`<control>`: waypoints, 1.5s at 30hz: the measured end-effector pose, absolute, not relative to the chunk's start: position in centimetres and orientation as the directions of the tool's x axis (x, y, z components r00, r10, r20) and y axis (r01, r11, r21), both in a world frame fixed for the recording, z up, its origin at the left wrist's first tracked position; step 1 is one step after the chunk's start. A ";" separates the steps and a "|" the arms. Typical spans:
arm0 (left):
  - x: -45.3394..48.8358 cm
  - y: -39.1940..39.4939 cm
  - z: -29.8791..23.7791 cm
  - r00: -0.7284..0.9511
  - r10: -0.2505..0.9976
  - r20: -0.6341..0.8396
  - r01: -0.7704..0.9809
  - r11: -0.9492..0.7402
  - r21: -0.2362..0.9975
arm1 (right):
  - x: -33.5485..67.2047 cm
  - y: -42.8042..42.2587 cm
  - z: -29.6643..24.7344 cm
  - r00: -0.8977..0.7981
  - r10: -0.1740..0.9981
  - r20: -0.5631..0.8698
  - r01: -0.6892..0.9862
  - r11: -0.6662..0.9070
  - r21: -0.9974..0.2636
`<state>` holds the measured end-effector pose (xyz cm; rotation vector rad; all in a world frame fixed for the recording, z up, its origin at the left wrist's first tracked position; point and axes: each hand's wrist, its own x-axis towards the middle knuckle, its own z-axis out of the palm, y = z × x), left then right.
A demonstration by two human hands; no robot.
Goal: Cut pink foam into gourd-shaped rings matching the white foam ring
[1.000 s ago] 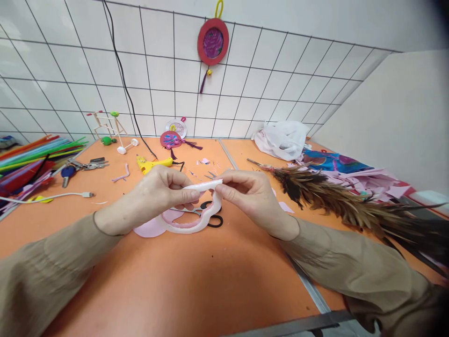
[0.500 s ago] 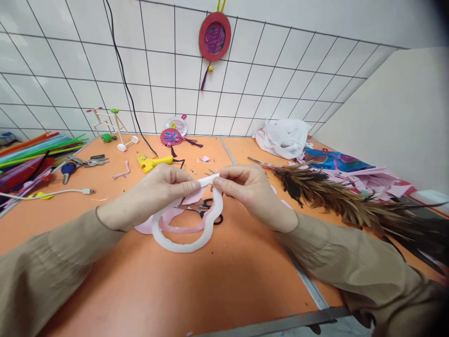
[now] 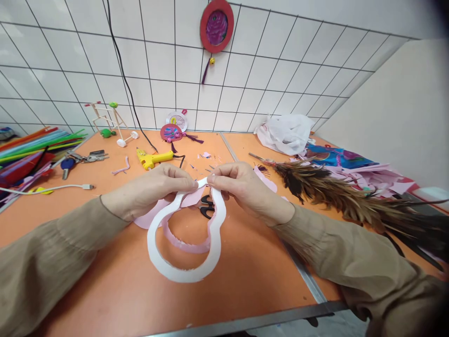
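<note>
Between my two hands hangs a white gourd-shaped frame [image 3: 182, 275] with a pink layer behind it, its wide loop toward me. My left hand [image 3: 163, 187] pinches the frame's top edge from the left, thumb in front. From the right, my right hand [image 3: 242, 187] pinches the same narrow end, close to the left fingertips. Behind the frame, black-handled scissors [image 3: 206, 209] lie on the table, partly covered. Pink paper pieces [image 3: 149, 216] lie beneath my left hand and behind the frame.
A yellow glue gun [image 3: 151, 159] lies beyond my left hand. Keys [image 3: 86, 158], a white cable [image 3: 66, 188] and coloured pipe cleaners [image 3: 31, 150] are at left. Brown feathers [image 3: 326, 192], pink sheets [image 3: 386, 178] and a white plastic bag [image 3: 284, 133] occupy the right.
The frame's lower loop has swung down toward me and shows more of its face. Both hands keep their pinch, and more of the scissors' handles shows through the opening.
</note>
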<state>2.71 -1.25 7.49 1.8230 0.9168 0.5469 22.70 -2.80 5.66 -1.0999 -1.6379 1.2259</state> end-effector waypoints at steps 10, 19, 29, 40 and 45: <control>2.5 -0.6 7.1 0.603 0.785 -0.141 0.275 -0.038 0.961 | 22.8 -2.7 5.3 -0.343 0.935 0.090 0.210 0.170 -0.963; 2.9 -0.8 6.8 0.589 0.792 -0.159 0.305 -0.035 0.952 | 22.6 -2.6 4.9 -0.352 0.933 0.067 0.180 0.138 -0.974; 2.7 -0.6 6.2 0.595 0.788 -0.156 0.311 -0.047 0.949 | 22.7 -2.2 4.2 -0.357 0.932 0.066 0.178 0.137 -0.974; 3.0 -0.7 6.7 0.594 0.782 -0.187 0.318 -0.014 0.948 | 22.8 -1.7 3.3 -0.390 0.918 0.068 0.134 0.130 -0.982; 3.1 -0.6 6.7 0.586 0.789 -0.188 0.331 -0.022 0.943 | 22.9 -1.6 2.9 -0.393 0.917 0.067 0.125 0.126 -0.984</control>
